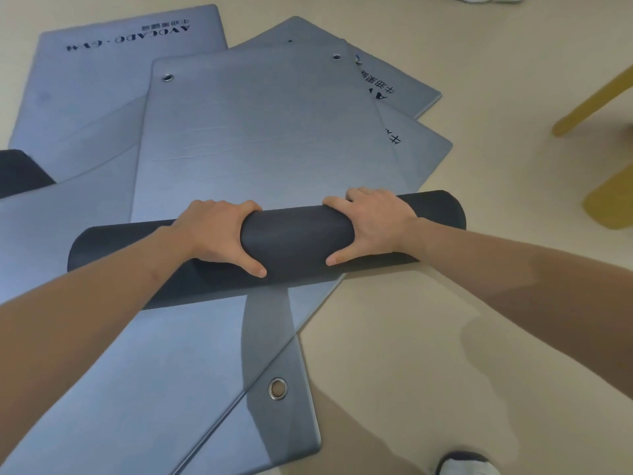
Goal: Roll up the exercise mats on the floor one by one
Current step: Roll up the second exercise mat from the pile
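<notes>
A: Hands?
B: Both on the roll point(298, 241). Left hand point(215, 234) curled over it, fingers down the far side, thumb stretched along the near side. Right hand point(373, 224) likewise, mirrored. Gripping, not flat.
A: Gap between them?
B: Narrow, with a bare stretch of dark roll in between and thumbs pointing at each other. Roll ends jutting out well beyond each wrist.
A: And the roll, where?
B: Lying crosswise on the pile, at the near end of the top mat point(267, 132), dark side out. Rest of that mat flat and grey, running away to two grommets point(167, 77) at the far edge.
A: Underneath?
B: More grey mats point(102, 97), fanned out and overlapping, flat on the beige floor point(445, 337). Black print near the far ends of three; "AVOCADO" legible on the leftmost. One more grommet near the bottom corner of a lower mat.
A: Anything else?
B: Yellow leg point(596, 101) at the right, apart from the mats. Shoe point(466, 464) at the bottom edge. Dark flap point(20, 169) at the left edge, nature unclear.
</notes>
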A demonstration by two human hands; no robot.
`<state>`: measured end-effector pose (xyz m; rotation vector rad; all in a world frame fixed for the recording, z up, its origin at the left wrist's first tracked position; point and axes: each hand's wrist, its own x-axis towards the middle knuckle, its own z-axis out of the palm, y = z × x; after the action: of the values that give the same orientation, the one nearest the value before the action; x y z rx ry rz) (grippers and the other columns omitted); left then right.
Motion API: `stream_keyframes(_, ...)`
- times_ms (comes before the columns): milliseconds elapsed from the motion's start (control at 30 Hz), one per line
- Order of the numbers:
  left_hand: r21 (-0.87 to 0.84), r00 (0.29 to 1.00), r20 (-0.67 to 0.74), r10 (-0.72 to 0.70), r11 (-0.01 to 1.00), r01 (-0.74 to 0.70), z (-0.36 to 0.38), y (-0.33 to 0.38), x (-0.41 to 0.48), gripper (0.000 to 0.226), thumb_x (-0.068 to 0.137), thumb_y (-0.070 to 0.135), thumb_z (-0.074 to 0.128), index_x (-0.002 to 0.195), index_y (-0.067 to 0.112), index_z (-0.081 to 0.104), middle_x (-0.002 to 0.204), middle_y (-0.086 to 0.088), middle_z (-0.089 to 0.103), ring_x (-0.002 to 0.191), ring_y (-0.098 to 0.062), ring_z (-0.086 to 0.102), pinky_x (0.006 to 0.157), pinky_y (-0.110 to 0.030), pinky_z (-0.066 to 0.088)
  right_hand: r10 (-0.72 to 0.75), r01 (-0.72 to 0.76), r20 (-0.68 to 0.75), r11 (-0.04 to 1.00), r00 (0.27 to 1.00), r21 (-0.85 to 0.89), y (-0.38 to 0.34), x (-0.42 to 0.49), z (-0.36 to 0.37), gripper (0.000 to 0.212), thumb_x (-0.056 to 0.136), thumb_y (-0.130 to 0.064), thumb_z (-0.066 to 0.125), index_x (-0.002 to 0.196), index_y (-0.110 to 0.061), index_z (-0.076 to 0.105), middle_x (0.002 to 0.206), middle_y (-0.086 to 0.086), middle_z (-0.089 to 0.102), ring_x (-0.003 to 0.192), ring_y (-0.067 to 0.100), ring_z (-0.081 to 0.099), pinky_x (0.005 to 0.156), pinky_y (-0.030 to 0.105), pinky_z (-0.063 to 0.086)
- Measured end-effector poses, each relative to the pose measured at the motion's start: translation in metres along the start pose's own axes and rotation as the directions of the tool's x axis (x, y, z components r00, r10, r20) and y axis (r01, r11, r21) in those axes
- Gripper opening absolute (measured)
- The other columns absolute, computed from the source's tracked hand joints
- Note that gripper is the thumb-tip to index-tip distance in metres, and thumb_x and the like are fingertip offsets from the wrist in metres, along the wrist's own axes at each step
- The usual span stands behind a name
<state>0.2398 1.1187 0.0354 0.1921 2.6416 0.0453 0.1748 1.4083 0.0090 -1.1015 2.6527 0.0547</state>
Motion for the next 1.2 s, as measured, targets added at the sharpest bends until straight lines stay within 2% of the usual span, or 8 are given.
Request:
stream_keyframes(233, -0.139, 0.976, 0.215, 0.03, 0.99, 0.001, 0.028, 0.022, -0.044, 0.097, 0.041, 0.091, 0.074, 0.125, 0.048, 0.048, 0.102, 0.023, 0.063, 0.092, -0.006, 0.061, 0.087, -0.035, 0.052, -0.013, -0.017, 0.181, 0.986, 0.983, 0.163, -0.025, -0.057, 0.01, 0.098, 0.064, -0.097, 0.056, 0.14, -0.038, 0.04, 0.1, -0.009, 0.059, 0.094, 0.019, 0.059, 0.079, 0.037, 0.046)
stream_keyframes(433, -0.335, 0.868, 0.485, 0.108, 0.939, 0.07, 0.065, 0.058, -0.104, 0.088, 0.046, 0.083, 0.081, 0.124, 0.057, 0.049, 0.11, 0.028, 0.063, 0.104, -0.004, 0.061, 0.095, -0.036, 0.05, -0.136, -0.011, 0.374, 0.931, 0.917, 0.365, -0.051, -0.118, 0.041, 0.085, 0.063, -0.093, 0.063, 0.131, -0.046, 0.047, 0.107, -0.017, 0.068, 0.099, 0.014, 0.064, 0.089, 0.037, 0.051)
stream_keyframes(500, -0.302, 0.897, 0.427, 0.113, 0.953, 0.024, 0.08, 0.07, -0.125, 0.094, 0.049, 0.087, 0.074, 0.133, 0.054, 0.045, 0.117, 0.027, 0.061, 0.109, -0.007, 0.06, 0.097, -0.038, 0.049, -0.162, -0.001, 0.399, 0.926, 0.902, 0.378, -0.055, -0.13, 0.049, 0.083, 0.062, -0.093, 0.063, 0.13, -0.048, 0.047, 0.106, -0.019, 0.067, 0.097, 0.013, 0.064, 0.089, 0.037, 0.051)
stream_keyframes(633, -0.118, 0.99, 0.073, 0.125, 0.986, -0.116, 0.101, 0.089, -0.159, 0.11, 0.064, 0.089, 0.057, 0.156, 0.037, 0.027, 0.149, 0.013, 0.049, 0.128, -0.017, 0.051, 0.106, -0.039, 0.043, -0.163, -0.052, 0.444, 0.9, 0.881, 0.434, -0.051, -0.125, 0.048, 0.08, 0.062, -0.09, 0.067, 0.13, -0.051, 0.05, 0.108, -0.023, 0.065, 0.098, 0.009, 0.062, 0.088, 0.034, 0.049)
stream_keyframes(800, -0.089, 0.965, -0.256, 0.055, 0.993, -0.08, 0.131, 0.123, -0.187, 0.112, 0.07, 0.085, 0.052, 0.159, 0.019, 0.035, 0.164, -0.008, 0.036, 0.149, -0.034, 0.035, 0.124, -0.053, 0.024, -0.198, -0.171, 0.531, 0.806, 0.824, 0.566, -0.039, -0.1, 0.048, 0.074, 0.062, -0.084, 0.076, 0.124, -0.047, 0.061, 0.112, -0.022, 0.071, 0.099, 0.003, 0.07, 0.093, 0.037, 0.057)
stream_keyframes(933, 0.013, 0.956, -0.289, 0.058, 0.998, -0.056, 0.141, 0.126, -0.184, 0.109, 0.076, 0.084, 0.051, 0.158, 0.014, 0.038, 0.162, -0.015, 0.039, 0.148, -0.039, 0.037, 0.121, -0.057, 0.026, -0.184, -0.221, 0.557, 0.784, 0.81, 0.581, -0.037, -0.097, 0.048, 0.07, 0.062, -0.083, 0.077, 0.12, -0.044, 0.065, 0.11, -0.018, 0.073, 0.095, 0.006, 0.073, 0.093, 0.041, 0.06)
stream_keyframes(1033, 0.101, 0.964, -0.248, 0.095, 0.992, -0.071, 0.14, 0.118, -0.172, 0.113, 0.078, 0.091, 0.042, 0.159, 0.012, 0.034, 0.161, -0.018, 0.039, 0.145, -0.042, 0.04, 0.12, -0.059, 0.03, -0.083, -0.194, 0.493, 0.852, 0.866, 0.486, -0.039, -0.099, 0.04, 0.078, 0.072, -0.083, 0.068, 0.134, -0.037, 0.06, 0.124, -0.013, 0.066, 0.108, 0.011, 0.066, 0.1, 0.04, 0.053)
stream_keyframes(1200, 0.074, 0.967, -0.232, 0.103, 0.993, -0.088, 0.115, 0.102, -0.143, 0.117, 0.072, 0.1, 0.035, 0.155, 0.019, 0.039, 0.152, -0.008, 0.05, 0.132, -0.033, 0.053, 0.112, -0.05, 0.039, 0.0, -0.022, 0.101, 0.976, 0.995, 0.219, -0.058, -0.116, 0.042, 0.096, 0.083, -0.092, 0.016, 0.146, -0.028, 0.05, 0.132, 0.0, 0.059, 0.118, 0.024, 0.055, 0.103, 0.044, 0.041)
